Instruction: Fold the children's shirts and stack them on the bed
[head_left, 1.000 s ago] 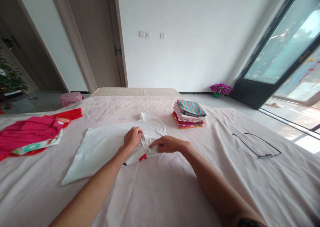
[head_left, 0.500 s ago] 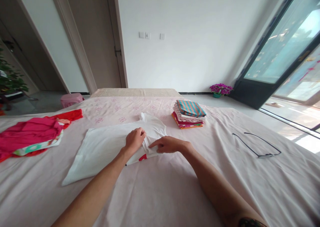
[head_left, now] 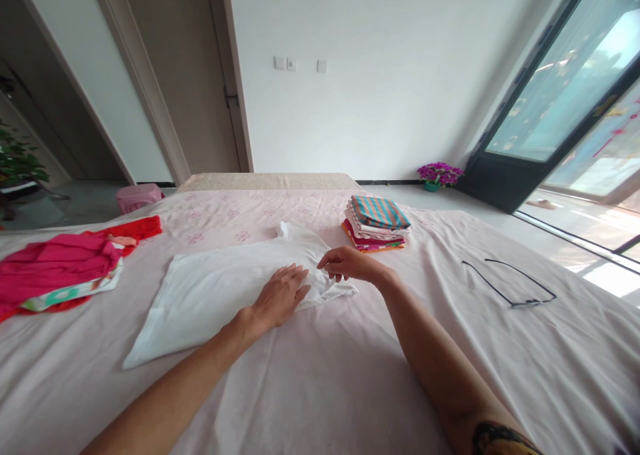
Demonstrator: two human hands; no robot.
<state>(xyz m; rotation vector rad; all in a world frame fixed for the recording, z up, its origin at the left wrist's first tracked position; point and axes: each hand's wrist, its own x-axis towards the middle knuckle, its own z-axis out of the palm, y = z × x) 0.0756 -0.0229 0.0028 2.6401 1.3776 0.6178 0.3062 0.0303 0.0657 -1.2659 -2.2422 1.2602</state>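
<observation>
A white T-shirt (head_left: 215, 288) lies spread on the bed, its hem toward the left and its rumpled upper end toward the right. My left hand (head_left: 283, 295) rests flat on the shirt near its front edge, fingers stretched out. Just to the right, my right hand (head_left: 350, 265) is over the crumpled sleeve end, with its fingers loosely bent and apart; no cloth shows gripped in them. Part of the shirt beneath both hands is hidden.
Beyond my right hand stands a stack of folded clothes (head_left: 377, 221), a striped one on top. Eyeglasses (head_left: 530, 301) lie at the right on the pink bedsheet (head_left: 320, 388). Pink and red clothes (head_left: 60, 268) are heaped at the left. A pink stool (head_left: 140, 197) stands beyond the bed.
My left hand has gone from bent fingers on the cloth to lying flat. My right hand has moved slightly up and right. The red print at the shirt's front edge no longer shows.
</observation>
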